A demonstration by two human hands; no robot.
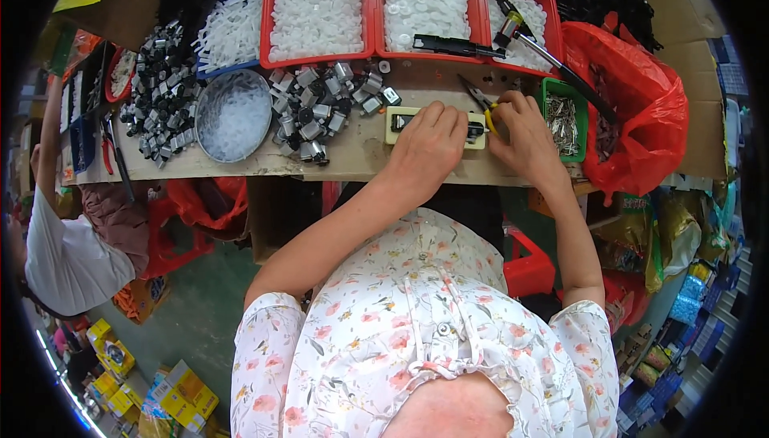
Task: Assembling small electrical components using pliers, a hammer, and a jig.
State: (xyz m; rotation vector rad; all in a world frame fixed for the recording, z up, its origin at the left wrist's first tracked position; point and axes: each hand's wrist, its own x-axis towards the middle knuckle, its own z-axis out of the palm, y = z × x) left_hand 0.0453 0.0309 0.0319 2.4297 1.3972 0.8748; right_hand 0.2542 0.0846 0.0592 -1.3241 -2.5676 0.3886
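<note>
left hand (434, 138) on block (393, 134), right (526, 135) by pliers (480, 96)

On the bench (424, 77) there are three large red trays (318, 61), one blue tray (232, 70) of white sticks, one round metal bowl (216, 155) and one green box (582, 125). I count also two heaps of metal-and-black parts (320, 109), one hammer (562, 69), one pair of yellow-handled pliers (479, 95) and one cream block (392, 129). The pieces inside the trays are too many for counting.
</note>
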